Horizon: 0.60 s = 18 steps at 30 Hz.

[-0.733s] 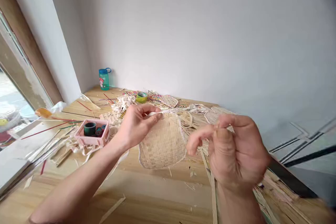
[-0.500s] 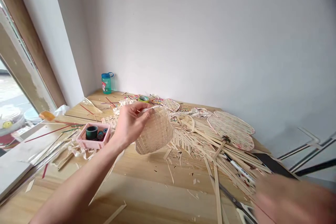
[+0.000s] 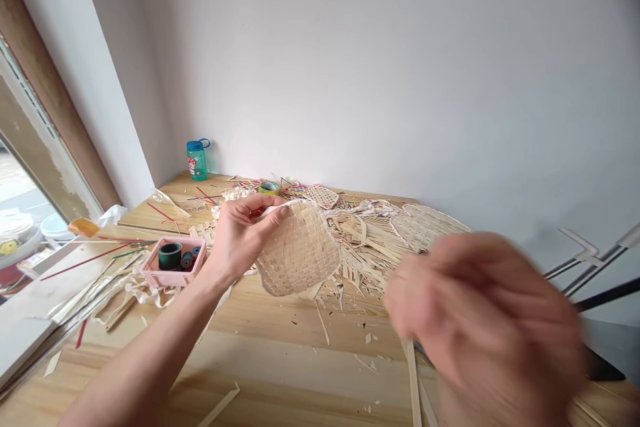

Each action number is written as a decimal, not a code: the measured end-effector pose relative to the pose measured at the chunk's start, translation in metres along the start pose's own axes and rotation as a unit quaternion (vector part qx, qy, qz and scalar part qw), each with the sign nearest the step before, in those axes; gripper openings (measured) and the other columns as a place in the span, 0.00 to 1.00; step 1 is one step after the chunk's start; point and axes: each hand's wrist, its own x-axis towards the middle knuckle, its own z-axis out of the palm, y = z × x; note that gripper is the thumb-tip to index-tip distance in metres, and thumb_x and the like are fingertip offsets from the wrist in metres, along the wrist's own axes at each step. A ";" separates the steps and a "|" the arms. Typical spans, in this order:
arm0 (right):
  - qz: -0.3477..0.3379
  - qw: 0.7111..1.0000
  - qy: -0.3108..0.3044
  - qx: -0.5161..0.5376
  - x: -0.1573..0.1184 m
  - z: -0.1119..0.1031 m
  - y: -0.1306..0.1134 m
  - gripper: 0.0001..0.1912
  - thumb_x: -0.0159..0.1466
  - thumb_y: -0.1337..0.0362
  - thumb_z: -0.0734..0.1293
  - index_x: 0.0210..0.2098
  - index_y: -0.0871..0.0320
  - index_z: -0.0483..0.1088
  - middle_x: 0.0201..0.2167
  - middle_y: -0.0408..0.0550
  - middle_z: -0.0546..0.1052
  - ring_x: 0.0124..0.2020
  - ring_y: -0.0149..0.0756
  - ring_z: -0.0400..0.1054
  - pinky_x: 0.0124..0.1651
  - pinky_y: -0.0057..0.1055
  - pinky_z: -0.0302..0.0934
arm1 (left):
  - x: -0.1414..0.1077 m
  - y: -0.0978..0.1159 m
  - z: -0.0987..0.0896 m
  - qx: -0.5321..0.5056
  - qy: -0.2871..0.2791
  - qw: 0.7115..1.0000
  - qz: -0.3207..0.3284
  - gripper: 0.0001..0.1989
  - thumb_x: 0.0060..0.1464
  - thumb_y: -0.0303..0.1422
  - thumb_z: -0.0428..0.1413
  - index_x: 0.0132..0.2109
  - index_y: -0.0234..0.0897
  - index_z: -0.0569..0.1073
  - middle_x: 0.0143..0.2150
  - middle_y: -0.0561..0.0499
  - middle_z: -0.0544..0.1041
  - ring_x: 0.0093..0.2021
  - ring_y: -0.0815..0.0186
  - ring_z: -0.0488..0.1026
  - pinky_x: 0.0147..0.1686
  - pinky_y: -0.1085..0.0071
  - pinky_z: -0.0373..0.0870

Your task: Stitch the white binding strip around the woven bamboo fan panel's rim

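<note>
My left hand (image 3: 247, 233) pinches the top edge of a small woven panel (image 3: 300, 253) of pale flat strips, thumb in front. The panel has rounded corners and a light binding along its edge. It hangs tilted above the wooden table (image 3: 280, 353). My right hand (image 3: 485, 320) is raised at the right, close to the camera and blurred. Its fingers are curled together as in a pinch; whatever is between them cannot be made out. Loose pale strips (image 3: 413, 380) lie below it, partly covered by the hand.
A pink basket (image 3: 173, 273) with dark green tape rolls stands at the left. Behind it is a teal bottle (image 3: 197, 163) by the wall. Another woven piece (image 3: 425, 223) and a patterned one (image 3: 321, 195) lie at the back among strip scraps. Metal bars (image 3: 590, 257) rise at right.
My right hand has come up and left from the lower right corner, now covering the scissors and pen. The left hand still holds the woven panel, which has turned more toward me.
</note>
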 end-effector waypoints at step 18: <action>-0.056 0.963 -0.011 -0.264 0.013 0.030 0.051 0.07 0.72 0.71 0.65 0.45 0.59 0.75 0.21 0.36 0.75 0.17 0.23 0.65 0.24 0.22 0.61 | -0.020 0.009 0.013 0.015 -0.051 0.997 0.062 0.06 0.57 0.36 0.67 0.34 0.39 0.83 0.30 0.53 0.77 0.32 0.70 0.68 0.33 0.75 0.64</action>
